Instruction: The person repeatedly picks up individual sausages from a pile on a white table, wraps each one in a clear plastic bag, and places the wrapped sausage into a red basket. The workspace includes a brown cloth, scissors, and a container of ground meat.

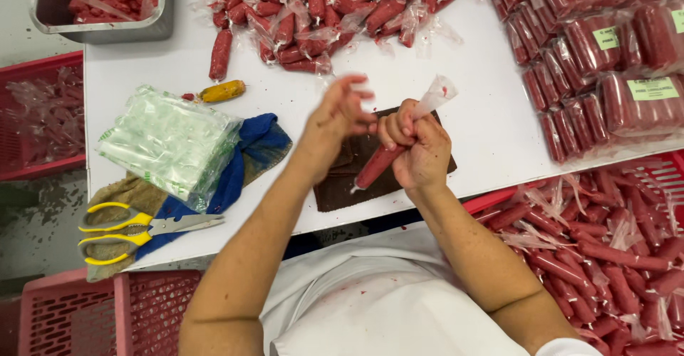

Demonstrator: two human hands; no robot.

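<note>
My right hand (420, 153) is closed around a thin plastic tube filled with red paste (376, 166), held over a dark brown cloth (342, 185) on the white table (456, 106). The tube's empty clear plastic end (438, 94) sticks up above my fist. My left hand (342, 114) is raised just left of it, blurred, with fingers apart near the plastic end; it grips nothing that I can see.
A pile of filled red tubes (320, 7) lies at the table's far side, and labelled packs (605, 49) at the right. A stack of clear bags (171, 142) rests on a blue cloth, with yellow scissors (135, 229) nearby. A metal tray (107, 3) and red crates (605, 256) surround the table.
</note>
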